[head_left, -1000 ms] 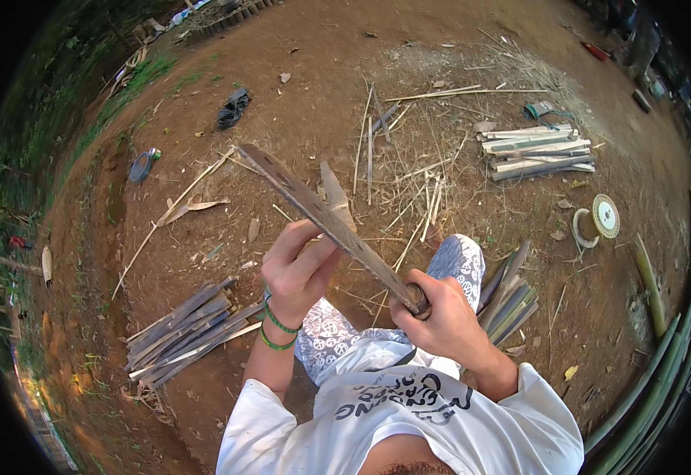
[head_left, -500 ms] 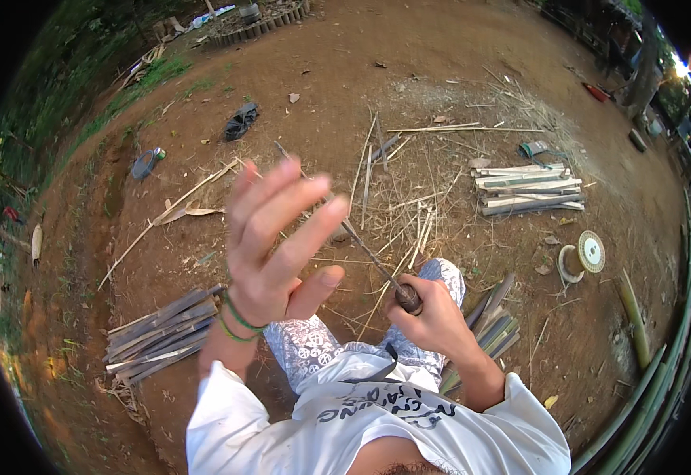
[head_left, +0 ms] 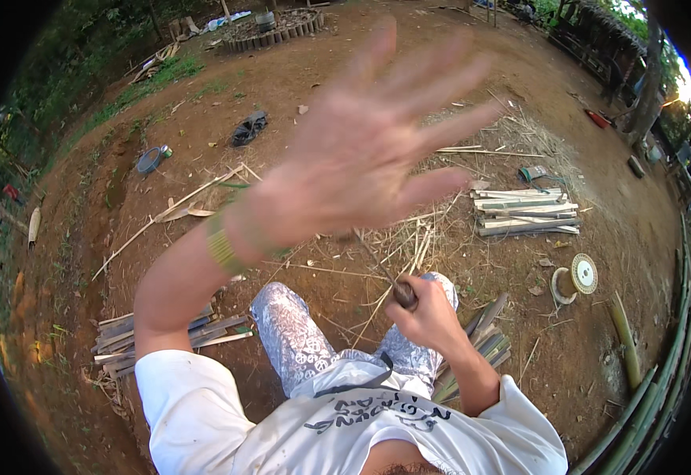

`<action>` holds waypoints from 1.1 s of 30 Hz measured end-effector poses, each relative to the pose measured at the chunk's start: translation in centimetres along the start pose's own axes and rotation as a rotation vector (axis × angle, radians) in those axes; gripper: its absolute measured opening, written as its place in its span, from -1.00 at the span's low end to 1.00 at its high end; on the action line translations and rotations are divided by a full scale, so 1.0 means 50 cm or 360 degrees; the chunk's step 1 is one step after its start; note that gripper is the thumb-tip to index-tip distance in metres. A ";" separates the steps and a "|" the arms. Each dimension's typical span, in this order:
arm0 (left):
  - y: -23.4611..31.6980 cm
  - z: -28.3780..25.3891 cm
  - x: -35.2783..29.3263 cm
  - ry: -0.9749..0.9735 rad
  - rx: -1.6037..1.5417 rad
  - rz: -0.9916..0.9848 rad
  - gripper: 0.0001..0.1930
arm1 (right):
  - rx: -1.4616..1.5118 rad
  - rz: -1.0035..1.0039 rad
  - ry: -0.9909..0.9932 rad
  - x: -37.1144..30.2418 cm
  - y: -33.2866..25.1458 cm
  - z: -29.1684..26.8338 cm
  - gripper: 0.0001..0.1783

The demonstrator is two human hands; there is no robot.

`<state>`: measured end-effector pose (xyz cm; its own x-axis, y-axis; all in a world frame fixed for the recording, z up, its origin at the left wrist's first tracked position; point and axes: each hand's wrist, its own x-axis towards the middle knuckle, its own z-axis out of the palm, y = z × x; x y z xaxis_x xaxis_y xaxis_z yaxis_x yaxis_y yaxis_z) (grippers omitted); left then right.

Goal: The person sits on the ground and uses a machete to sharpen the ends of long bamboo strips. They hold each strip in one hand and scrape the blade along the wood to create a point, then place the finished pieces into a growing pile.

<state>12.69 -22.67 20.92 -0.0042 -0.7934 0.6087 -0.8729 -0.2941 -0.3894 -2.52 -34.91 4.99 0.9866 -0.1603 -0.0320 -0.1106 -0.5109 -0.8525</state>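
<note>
Above the brown earth ground, the left hand has left the thin dark metal blade, empty and spread; only the right hand grips its brown round handle, between the knees.

Left hand: raised, empty, fingers splayed up and to the right; motion-blurred, finger detail soft.
Left wrist: blurred too, roughly in line with forearm.
Left forearm: angled up-right from a bent elbow out at the left.
Right hand: lower, near the right knee, fingers curled in a closed grip, sharp.
Right forearm: runs up-left to the hand, elbow bent.
Hands: well apart.
</note>
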 end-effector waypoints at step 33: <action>0.103 0.141 -0.343 0.0409 -0.0566 -0.0925 -0.69 | 0.0015 -0.0094 -0.0152 0.101 0.040 0.055 -0.72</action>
<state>11.68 -14.35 3.61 0.4318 -0.3988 0.8090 -0.8747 -0.4041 0.2677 2.55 -34.43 1.70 0.9983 -0.0487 -0.0307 -0.0512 -0.5089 -0.8593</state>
